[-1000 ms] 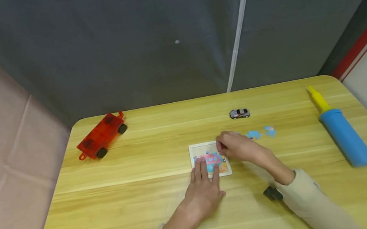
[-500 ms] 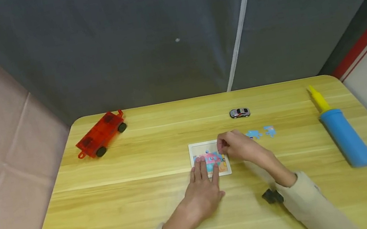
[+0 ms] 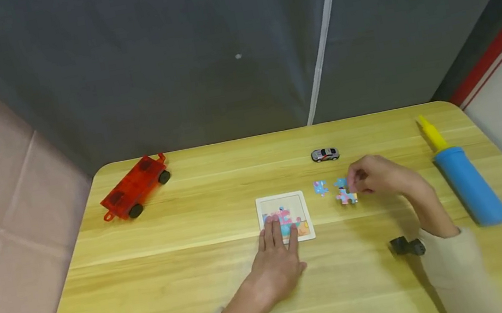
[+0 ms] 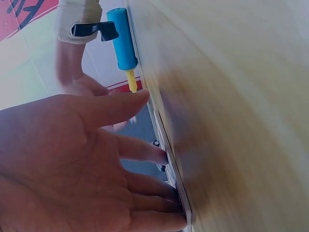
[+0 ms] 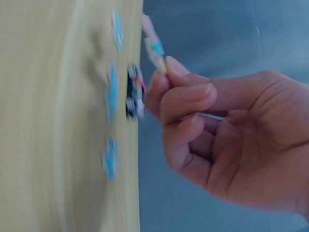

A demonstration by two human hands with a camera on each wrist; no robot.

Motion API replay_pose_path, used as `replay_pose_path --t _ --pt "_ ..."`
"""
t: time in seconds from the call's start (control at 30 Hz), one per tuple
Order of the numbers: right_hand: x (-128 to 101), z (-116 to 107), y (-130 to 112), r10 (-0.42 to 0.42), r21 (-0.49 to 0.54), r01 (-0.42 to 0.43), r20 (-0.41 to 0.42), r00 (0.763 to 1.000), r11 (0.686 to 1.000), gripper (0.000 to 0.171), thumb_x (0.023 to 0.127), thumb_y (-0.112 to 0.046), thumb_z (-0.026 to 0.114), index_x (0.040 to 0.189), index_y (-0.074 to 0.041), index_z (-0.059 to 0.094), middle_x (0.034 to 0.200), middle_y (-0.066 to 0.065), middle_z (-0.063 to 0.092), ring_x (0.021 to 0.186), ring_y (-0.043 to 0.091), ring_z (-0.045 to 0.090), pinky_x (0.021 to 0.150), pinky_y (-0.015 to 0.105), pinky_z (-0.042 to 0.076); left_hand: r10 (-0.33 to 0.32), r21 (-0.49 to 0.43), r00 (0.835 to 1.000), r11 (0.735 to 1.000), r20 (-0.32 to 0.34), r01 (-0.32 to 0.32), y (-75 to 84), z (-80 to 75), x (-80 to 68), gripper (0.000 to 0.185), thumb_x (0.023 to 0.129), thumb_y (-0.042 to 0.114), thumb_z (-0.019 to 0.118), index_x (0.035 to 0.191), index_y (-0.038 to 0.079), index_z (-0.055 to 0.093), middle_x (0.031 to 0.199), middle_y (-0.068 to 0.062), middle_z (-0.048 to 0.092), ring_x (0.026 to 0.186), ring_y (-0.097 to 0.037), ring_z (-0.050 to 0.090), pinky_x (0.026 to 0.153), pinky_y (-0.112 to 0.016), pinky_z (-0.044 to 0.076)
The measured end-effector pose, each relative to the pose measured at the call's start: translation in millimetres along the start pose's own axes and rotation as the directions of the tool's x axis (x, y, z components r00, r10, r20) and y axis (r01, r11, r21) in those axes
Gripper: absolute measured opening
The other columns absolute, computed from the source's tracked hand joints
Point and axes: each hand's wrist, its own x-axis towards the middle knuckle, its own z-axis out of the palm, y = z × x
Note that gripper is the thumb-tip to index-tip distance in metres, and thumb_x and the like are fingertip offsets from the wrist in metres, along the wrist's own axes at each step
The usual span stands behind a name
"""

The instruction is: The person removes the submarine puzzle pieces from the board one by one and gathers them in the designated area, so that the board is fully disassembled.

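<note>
Since the last look, the right hand (image 3: 376,175) has moved away from the puzzle tray (image 3: 291,202), off to the right, while the left hand (image 3: 277,271) has stayed put. Now the right thumb and finger pinch a puzzle piece (image 3: 346,196). It sits well to the right of the tray, about level with its middle. Seen from the right wrist, it leans nearly edge-on, so I cannot tell its long way. The left hand is nearer the tray, its fingers spread and straight across the low, filled part. The tray's top part is bare. Between piece and tray is bare wood of the counter (image 3: 156,305); one of the loose pieces (image 3: 320,187) lies just above that path.
</note>
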Motion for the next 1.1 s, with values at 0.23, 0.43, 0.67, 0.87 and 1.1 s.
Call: replay_pose_path --t 0.23,0.43,0.67,0.87,1.1 --pt "-13 -18 19 0.056 -0.02 -0.055 0.062 0.997 0.998 0.011 0.102 0.006 0.064 0.093 0.005 0.071 0.067 -0.001 0.055 0.059 0.013 0.046 0.058 0.028 0.043 0.0 0.0 1.0 1.0 -0.005 0.0 -1.2 0.1 -1.0 0.072 0.112 0.043 0.062 0.168 0.003 0.041 0.171 -0.04 0.029 0.163 -0.054 0.029 0.129 -0.056 0.038" --pt "-16 -21 24 0.079 -0.034 -0.077 0.085 0.993 0.996 0.012 0.101 0.007 0.066 0.09 0.004 0.069 0.071 0.0 0.056 0.061 0.013 0.047 0.06 0.028 0.043 0.004 0.002 1.0 1.0 -0.012 -0.004 -1.0 1.6 -1.7 0.073 0.112 0.045 0.062 0.168 0.002 0.042 0.17 -0.04 0.031 0.162 -0.055 0.03 0.128 -0.057 0.039" --pt "-19 -25 33 0.115 -0.086 -0.109 0.068 0.991 0.99 0.014 0.1 0.008 0.065 0.087 0.002 0.065 0.064 -0.001 0.049 0.058 0.014 0.044 0.06 0.031 0.042 0.001 0.008 1.0 1.0 -0.007 -0.001 -1.0 1.4 -1.5 0.073 0.112 0.044 0.062 0.168 0.002 0.042 0.17 -0.041 0.03 0.162 -0.054 0.03 0.128 -0.056 0.038" --pt "-14 -21 35 0.195 -0.153 -0.188 0.034 0.98 0.97 0.015 0.097 0.01 0.064 0.086 -0.001 0.065 0.062 0.0 0.05 0.057 0.015 0.045 0.062 0.033 0.041 0.002 0.011 1.0 1.0 -0.006 -0.002 -0.3 2.0 -1.0 0.074 0.111 0.044 0.062 0.168 0.002 0.041 0.171 -0.041 0.029 0.162 -0.054 0.029 0.128 -0.056 0.038" --pt "-13 -12 33 0.236 -0.207 -0.24 -0.042 0.971 0.949 0.017 0.093 0.014 0.052 0.09 0.001 0.063 0.074 0.006 0.053 0.068 0.021 0.047 0.064 0.033 0.041 0.004 0.02 1.0 1.0 -0.007 -0.003 1.4 1.3 -1.2 0.074 0.112 0.044 0.062 0.168 0.002 0.041 0.171 -0.04 0.028 0.163 -0.053 0.029 0.129 -0.055 0.037"
